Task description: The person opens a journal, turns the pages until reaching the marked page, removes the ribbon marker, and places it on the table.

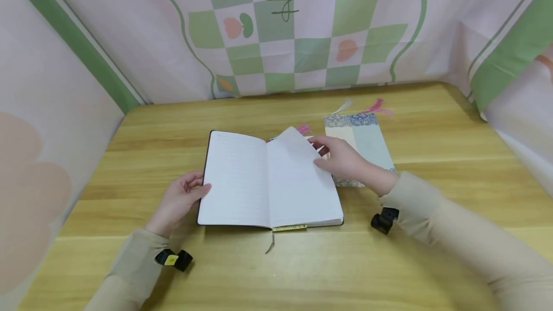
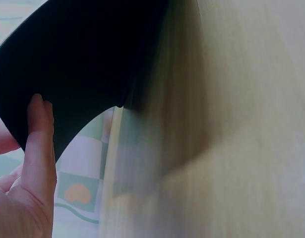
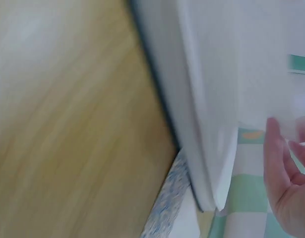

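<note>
An open notebook (image 1: 235,181) with white pages and a dark cover lies on the wooden table. At its left edge my left hand (image 1: 179,200) grips the cover, thumb on the page side and fingers underneath. The left wrist view shows those fingers against the dark cover (image 2: 88,64), which is raised off the table there. My right hand (image 1: 345,160) pinches a page (image 1: 298,172) near its upper outer edge, and that page's top corner is lifted. In the right wrist view the page (image 3: 264,64) stands away from the block of pages, held between thumb and fingers.
Right of the notebook lie two tasselled cards, one cream (image 1: 343,133) and one pale blue (image 1: 371,143), partly behind my right hand. A pink tassel (image 1: 304,129) shows past the notebook's top. A yellow strip (image 1: 289,228) and a ribbon (image 1: 271,244) stick out below. Curtains surround the table.
</note>
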Tool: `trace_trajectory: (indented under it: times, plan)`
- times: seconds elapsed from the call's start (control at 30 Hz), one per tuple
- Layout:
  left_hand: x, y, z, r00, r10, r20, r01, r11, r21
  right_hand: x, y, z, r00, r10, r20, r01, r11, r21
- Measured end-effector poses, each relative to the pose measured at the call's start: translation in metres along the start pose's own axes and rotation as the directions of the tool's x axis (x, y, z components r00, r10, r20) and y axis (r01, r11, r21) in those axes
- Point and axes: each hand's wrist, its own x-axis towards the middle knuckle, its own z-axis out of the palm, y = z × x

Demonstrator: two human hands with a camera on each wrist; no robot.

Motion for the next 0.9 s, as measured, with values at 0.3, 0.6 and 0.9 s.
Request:
trace_trajectory:
  times: [0.3, 0.6, 0.9]
  plan:
    - [-0.001, -0.002, -0.001, 0.999, 0.040, 0.006, -0.040, 0.999, -0.027, -0.001, -0.021, -0.002, 0.982, 0.129, 0.135, -0.184, 0.792, 0.582]
    - [-0.002, -0.002, -0.001, 0.999, 0.044, 0.015, -0.044, 0.998, -0.045, 0.007, -0.038, 0.011, 0.973, 0.063, 0.222, -0.202, 0.700, 0.686]
    - [-0.001, -0.004, -0.001, 0.999, 0.047, 0.013, -0.046, 0.998, -0.045, 0.002, -0.060, 0.041, 0.916, -0.128, 0.380, 0.074, 0.986, 0.152]
